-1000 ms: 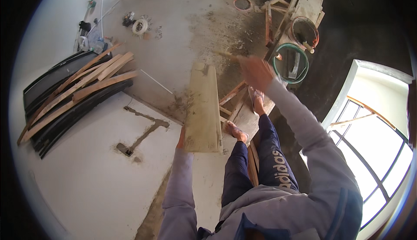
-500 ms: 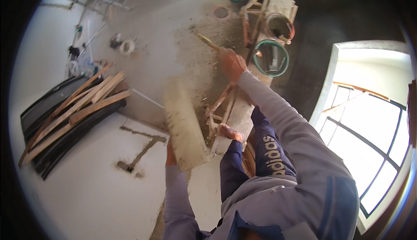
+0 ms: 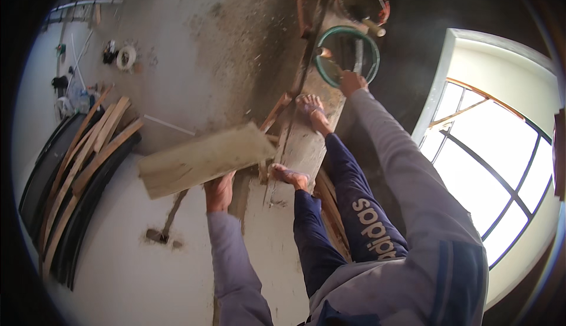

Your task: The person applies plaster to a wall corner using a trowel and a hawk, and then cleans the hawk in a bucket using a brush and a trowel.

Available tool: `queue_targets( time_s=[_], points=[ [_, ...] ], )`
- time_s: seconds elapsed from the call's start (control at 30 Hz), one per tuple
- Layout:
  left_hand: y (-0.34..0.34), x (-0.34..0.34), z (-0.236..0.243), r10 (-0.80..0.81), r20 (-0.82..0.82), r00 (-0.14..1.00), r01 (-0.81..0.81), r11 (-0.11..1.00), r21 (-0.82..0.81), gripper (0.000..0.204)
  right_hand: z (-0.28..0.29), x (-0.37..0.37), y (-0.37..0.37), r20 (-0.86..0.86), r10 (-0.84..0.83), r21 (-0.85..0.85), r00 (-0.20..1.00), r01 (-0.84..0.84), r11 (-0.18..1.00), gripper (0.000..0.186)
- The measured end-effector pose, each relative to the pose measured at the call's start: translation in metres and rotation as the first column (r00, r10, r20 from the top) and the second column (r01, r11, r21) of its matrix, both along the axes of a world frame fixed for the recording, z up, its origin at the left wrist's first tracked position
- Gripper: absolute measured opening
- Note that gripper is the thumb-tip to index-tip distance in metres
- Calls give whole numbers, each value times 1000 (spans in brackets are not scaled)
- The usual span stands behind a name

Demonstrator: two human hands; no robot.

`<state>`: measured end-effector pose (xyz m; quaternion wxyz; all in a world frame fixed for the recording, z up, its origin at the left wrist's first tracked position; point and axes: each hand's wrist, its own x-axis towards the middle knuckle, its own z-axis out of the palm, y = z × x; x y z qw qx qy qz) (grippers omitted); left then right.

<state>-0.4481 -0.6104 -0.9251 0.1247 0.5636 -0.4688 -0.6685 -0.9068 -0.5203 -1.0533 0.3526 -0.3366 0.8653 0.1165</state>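
My left hand (image 3: pixel 219 191) is closed at the near side of a long pale plastering float (image 3: pixel 203 160), its grip hidden beneath. The float is held tilted, its broad flat face turned up. My right hand (image 3: pixel 354 83) is closed at the near rim of a green bucket (image 3: pixel 377 63). From its fingers a narrow flat tool (image 3: pixel 331 71) reaches over the bucket; its exact kind is unclear. A round wooden handle end (image 3: pixel 322 52) shows at the bucket's left rim, and a grey bar (image 3: pixel 358 55) stands inside.
My feet (image 3: pixel 312 111) stand on a narrow plank bench (image 3: pixel 303 149) raised above the floor. Beyond the green bucket is another bucket (image 3: pixel 386 7) with a wooden handle over its rim. Wooden strips (image 3: pixel 97 143) lie on black curved sheets at left. A window (image 3: pixel 489 167) is at right.
My right hand has moved right and down to the green bucket with its tool. The float has swung from steeply lengthwise to nearly crosswise. The view has shifted, showing both feet.
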Motion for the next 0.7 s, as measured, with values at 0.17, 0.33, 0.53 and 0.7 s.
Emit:
queue_targets(
  time_s=[0.17,0.33,0.53,0.7],
  points=[
    [14,11,-91,-195,677,710,454,862,-227,47,-79,-18,21,41,-26,84,999,22,996,32],
    [9,-25,-83,-239,777,583,500,859,-111,48,-2,-2,24,170,82,-337,982,-20,941,32],
    [10,-24,-89,-240,720,651,545,808,-224,43,115,104,-14,198,422,-656,885,-200,728,46],
    [9,6,-72,-216,596,773,550,695,-462,40,96,159,-67,339,382,-559,860,-142,817,39]
  ],
)
